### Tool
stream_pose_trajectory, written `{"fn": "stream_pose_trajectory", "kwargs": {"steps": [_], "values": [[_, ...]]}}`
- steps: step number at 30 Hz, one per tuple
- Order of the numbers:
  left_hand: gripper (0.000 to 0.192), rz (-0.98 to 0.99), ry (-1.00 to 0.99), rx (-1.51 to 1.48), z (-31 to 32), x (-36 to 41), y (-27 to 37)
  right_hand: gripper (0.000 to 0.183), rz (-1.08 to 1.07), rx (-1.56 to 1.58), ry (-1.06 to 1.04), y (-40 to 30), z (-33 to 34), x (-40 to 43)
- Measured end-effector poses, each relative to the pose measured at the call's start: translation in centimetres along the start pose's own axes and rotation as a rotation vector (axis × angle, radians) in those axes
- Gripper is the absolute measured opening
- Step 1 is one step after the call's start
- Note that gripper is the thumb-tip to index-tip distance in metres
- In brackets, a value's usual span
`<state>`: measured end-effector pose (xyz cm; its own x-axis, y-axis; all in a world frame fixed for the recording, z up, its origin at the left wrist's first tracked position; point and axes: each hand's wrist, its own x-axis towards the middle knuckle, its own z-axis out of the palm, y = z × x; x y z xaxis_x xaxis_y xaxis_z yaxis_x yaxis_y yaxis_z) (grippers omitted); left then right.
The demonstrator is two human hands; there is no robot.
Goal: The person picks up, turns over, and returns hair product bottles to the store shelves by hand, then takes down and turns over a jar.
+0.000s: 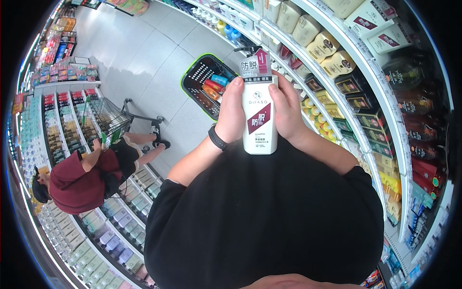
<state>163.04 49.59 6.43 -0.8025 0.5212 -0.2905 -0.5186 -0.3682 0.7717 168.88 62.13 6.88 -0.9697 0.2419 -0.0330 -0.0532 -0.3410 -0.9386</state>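
Note:
A white Difaso shampoo bottle [259, 115] is held upright in front of my chest, its printed front facing me. It has a maroon label patch, a tag around its neck and a black pump [248, 50] on top. My left hand [232, 110], with a dark band on the wrist, grips the bottle's left side. From the other side my right hand [287, 104] holds it, thumb on the front edge. Beyond my left hand a black shopping basket [195, 68] with a green rim stands on the floor. Several coloured bottles [213, 85] lie inside it, partly hidden by my hand.
Curved by the lens, store shelves [355, 39] full of bottles and boxes run along my right. To the left, a person in a maroon shirt [77, 180] holds a wire shopping cart [104, 115]. Behind them stand more stocked shelves [119, 227]. Grey floor tiles [144, 54] lie between.

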Motion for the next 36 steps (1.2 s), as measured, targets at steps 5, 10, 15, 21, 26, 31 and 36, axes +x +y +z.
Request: {"fn": "stream_pose_trajectory", "kwargs": {"steps": [5, 10, 15, 21, 26, 31, 36], "values": [[0.04, 0.026, -0.003, 0.019, 0.1, -0.3, 0.2, 0.037, 0.028, 0.054, 0.0, -0.2, -0.1, 0.2], [0.034, 0.034, -0.025, 0.1, -1.2, 0.1, 0.0, 0.031, 0.142, 0.109, 0.01, -1.7, 0.1, 1.0], [0.033, 0.034, -0.052, 0.115, 0.1, -0.6, 1.1, 0.029, 0.215, 0.269, 0.025, -1.9, 0.4, 1.0], [0.028, 0.103, -0.092, 0.182, 0.9, -0.7, 1.2, 0.027, 0.177, 0.261, 0.019, -2.4, 0.6, 0.6], [0.034, -0.018, -0.103, 0.15, 1.1, -0.5, 1.7, 0.028, 0.158, 0.252, 0.019, -2.9, 0.6, 0.5], [0.042, -0.051, -0.13, 0.131, 0.9, -0.4, 1.4, 0.031, 0.139, 0.233, -0.009, -2.6, 0.4, 0.5], [0.042, -0.042, -0.175, -0.018, 2.2, -1.2, 2.2, 0.043, 0.031, 0.355, -0.015, -1.0, 0.1, -0.4]]}}
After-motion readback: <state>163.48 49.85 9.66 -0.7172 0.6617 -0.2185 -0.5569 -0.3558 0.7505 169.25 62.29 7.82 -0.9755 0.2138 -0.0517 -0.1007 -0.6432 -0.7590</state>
